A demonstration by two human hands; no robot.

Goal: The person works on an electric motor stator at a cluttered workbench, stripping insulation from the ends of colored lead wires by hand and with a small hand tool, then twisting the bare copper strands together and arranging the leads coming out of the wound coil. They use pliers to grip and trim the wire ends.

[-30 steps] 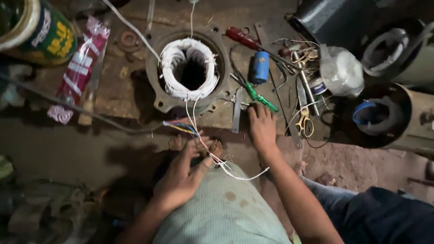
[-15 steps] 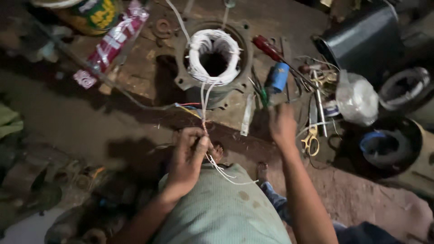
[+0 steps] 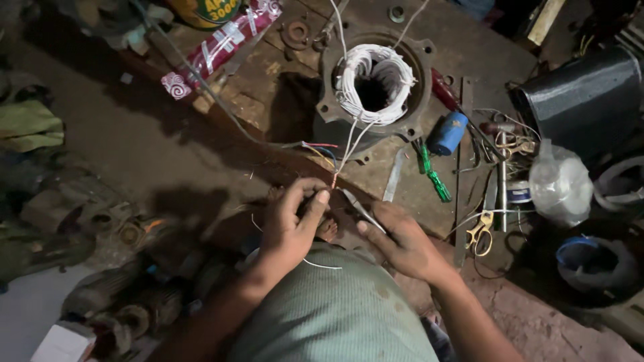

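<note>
A motor stator with white windings stands on a worn board. Thin white lead wires run from it down to my hands. My left hand pinches the wire ends between thumb and fingers, just above my knee. Beside it, my right hand grips a slim metal blade whose tip points at the wire ends. Both hands hover over my lap in green cloth.
Right of the stator lie a red-handled screwdriver, a blue capacitor, a green screwdriver, yellow-handled scissors and a clear plastic bag. A black cylinder stands far right. A red-white packet lies upper left.
My right hand left the tools by the stator and came back with a thin metal blade. It now sits next to my left hand at the wire ends. The view shifted left.
</note>
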